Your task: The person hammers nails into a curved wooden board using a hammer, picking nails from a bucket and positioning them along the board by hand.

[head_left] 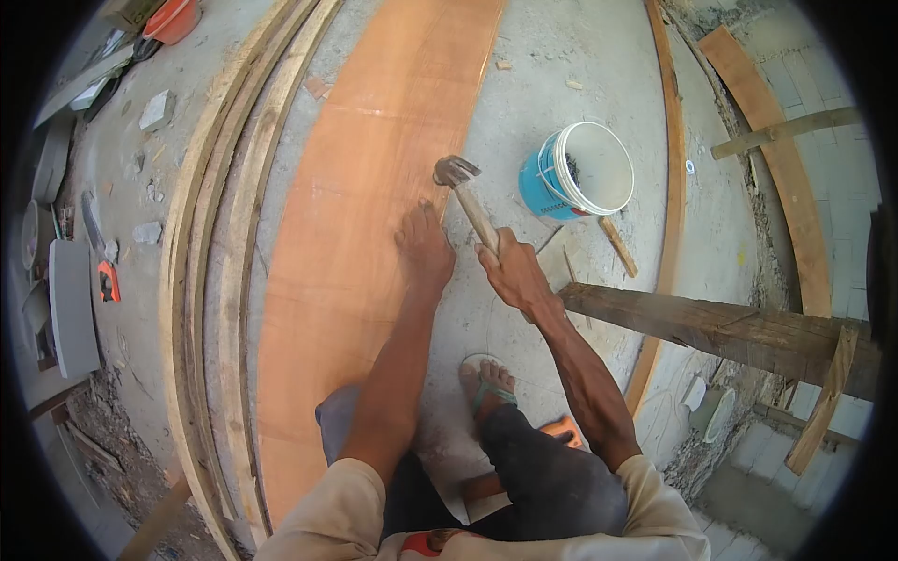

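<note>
A claw hammer with a dark metal head and a wooden handle is in my right hand. Its head is raised just past my left hand, near the right edge of a long reddish-brown wooden board. My left hand rests at that edge with its fingers curled and drawn together. Whatever is between those fingertips, if anything, is too small to make out. To the right of the hammer stands a blue and white bucket with small dark pieces inside.
Long timber strips lie left of the board. A thick wooden beam juts in from the right. An orange saw handle shows beside my leg, and another orange handle lies far left. Small rubble dots the concrete floor.
</note>
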The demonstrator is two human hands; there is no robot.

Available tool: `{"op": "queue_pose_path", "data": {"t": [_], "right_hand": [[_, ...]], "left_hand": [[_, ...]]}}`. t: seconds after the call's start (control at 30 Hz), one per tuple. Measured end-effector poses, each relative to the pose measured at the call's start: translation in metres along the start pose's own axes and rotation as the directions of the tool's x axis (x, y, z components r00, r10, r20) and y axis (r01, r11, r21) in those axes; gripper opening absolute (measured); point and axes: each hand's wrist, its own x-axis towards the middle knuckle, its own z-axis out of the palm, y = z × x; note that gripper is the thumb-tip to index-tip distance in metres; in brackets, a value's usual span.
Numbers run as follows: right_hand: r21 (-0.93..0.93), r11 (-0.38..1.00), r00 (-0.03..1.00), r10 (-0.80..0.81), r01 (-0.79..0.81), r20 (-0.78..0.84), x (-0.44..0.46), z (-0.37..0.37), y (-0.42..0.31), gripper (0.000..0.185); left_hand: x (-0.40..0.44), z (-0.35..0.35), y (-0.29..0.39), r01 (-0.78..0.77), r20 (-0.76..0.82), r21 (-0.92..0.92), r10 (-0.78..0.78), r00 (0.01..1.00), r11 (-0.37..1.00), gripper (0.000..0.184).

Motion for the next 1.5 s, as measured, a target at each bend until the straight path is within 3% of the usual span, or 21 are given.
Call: {"op": "queue_pose_path", "data": {"t": [0.07, 0.13, 0.17, 0.23, 0.27, 0.3, 0.4, 0.47, 0.5, 0.57, 0.6, 0.67, 0.7, 0.77, 0.8, 0.87, 1.0, 1.17, 1.3, 1.4, 1.5], "right_hand": [[0.122, 0.992, 0.999, 0.027, -0.024, -0.022, -0.030, 0.003, -0.017, 0.031], [0.429, 0.864, 0.945, -0.142, 0.263, -0.295, -0.042, 0.011, -0.020, 0.039], [0.434, 0.862, 0.945, -0.139, 0.262, -0.295, -0.040, 0.022, -0.006, 0.039], [0.133, 0.978, 0.968, -0.129, 0.160, -0.217, -0.025, 0.053, 0.051, 0.034], [-0.023, 0.998, 0.998, 0.052, -0.053, -0.028, -0.008, 0.060, 0.070, 0.035], [-0.021, 0.998, 0.998, 0.051, -0.052, -0.044, -0.011, 0.052, 0.064, 0.035], [0.203, 0.957, 0.978, 0.203, -0.206, 0.040, -0.044, 0.037, 0.044, 0.034], [0.538, 0.786, 0.950, 0.293, -0.304, 0.109, -0.063, 0.036, 0.044, 0.031], [0.543, 0.782, 0.949, 0.293, -0.308, 0.117, -0.078, 0.038, 0.044, 0.031], [0.782, 0.512, 0.928, 0.292, -0.355, 0.230, -0.104, 0.042, 0.047, 0.027], [0.789, 0.505, 0.932, 0.277, -0.349, 0.234, -0.115, 0.047, 0.049, 0.027], [0.766, 0.590, 0.957, 0.268, -0.257, 0.115, -0.128, 0.060, 0.055, 0.031], [0.770, 0.582, 0.956, 0.263, -0.263, 0.128, -0.132, 0.060, 0.054, 0.031], [0.735, 0.628, 0.952, 0.298, -0.255, 0.076, -0.147, 0.056, 0.051, 0.039], [0.732, 0.632, 0.955, 0.284, -0.254, 0.087, -0.151, 0.057, 0.053, 0.039], [0.642, 0.765, 0.973, 0.187, -0.057, -0.137, -0.157, 0.060, 0.057, 0.045], [0.673, 0.723, 0.981, 0.195, -0.154, 0.015, -0.170, 0.060, 0.060, 0.047], [0.732, 0.664, 0.980, 0.197, -0.153, 0.026, -0.189, 0.075, 0.053, 0.037], [0.714, 0.684, 0.981, 0.194, -0.152, 0.022, -0.193, 0.072, 0.043, 0.037], [0.692, 0.722, 0.991, 0.078, 0.019, -0.109, -0.191, 0.083, 0.050, 0.034], [0.713, 0.681, 0.981, 0.186, -0.168, 0.054, -0.196, 0.068, 0.035, 0.032]], "left_hand": [[-0.010, -0.008, -0.001, -0.007, 0.057, 0.001, 0.007, 0.998, 1.000, 0.070], [-0.011, 0.000, -0.003, -0.007, 0.033, 0.004, 0.006, 0.999, 1.000, 0.070], [-0.011, 0.001, -0.004, -0.020, 0.000, 0.001, 0.020, 1.000, 1.000, 0.071], [-0.011, 0.001, -0.005, 0.009, 0.039, 0.020, -0.010, 0.999, 1.000, 0.070], [-0.010, 0.002, -0.002, 0.037, 0.080, 0.035, -0.040, 0.996, 0.999, 0.070], [-0.011, 0.002, -0.002, 0.024, 0.071, 0.032, -0.026, 0.997, 0.999, 0.070], [-0.023, 0.004, -0.005, 0.021, 0.107, 0.054, -0.027, 0.994, 0.998, 0.074], [-0.009, -0.005, -0.001, 0.038, 0.077, -0.067, -0.033, 0.997, 0.997, 0.081], [-0.013, -0.011, -0.001, 0.039, 0.081, -0.059, -0.035, 0.996, 0.997, 0.081], [-0.016, -0.021, -0.002, -0.066, -0.075, -0.198, 0.052, 0.996, 0.978, 0.086], [-0.024, -0.027, -0.002, -0.069, -0.082, -0.181, 0.055, 0.995, 0.981, 0.086], [-0.051, -0.038, 0.001, 0.060, 0.031, -0.635, -0.052, 0.998, 0.770, 0.090], [-0.065, -0.052, 0.009, 0.067, 0.035, -0.624, -0.057, 0.998, 0.779, 0.090], [-0.096, -0.087, 0.035, 0.539, 0.605, -0.705, -0.005, 0.796, 0.462, 0.105], [-0.114, -0.090, 0.038, 0.540, 0.599, -0.705, -0.021, 0.800, 0.460, 0.105], [-0.141, -0.092, 0.041, 0.620, 0.742, -0.645, 0.170, 0.649, 0.447, 0.121], [-0.159, -0.112, 0.041, 0.673, 0.758, -0.652, 0.281, 0.589, 0.348, 0.118], [-0.181, -0.088, 0.026, 0.557, 0.774, -0.601, 0.244, 0.584, 0.573, 0.126], [-0.189, -0.095, 0.035, 0.566, 0.803, -0.542, 0.185, 0.566, 0.621, 0.132], [-0.191, -0.103, 0.035, 0.496, 0.769, -0.573, 0.217, 0.601, 0.653, 0.134], [-0.189, -0.110, 0.033, 0.611, 0.818, -0.553, 0.233, 0.525, 0.567, 0.114]]}}
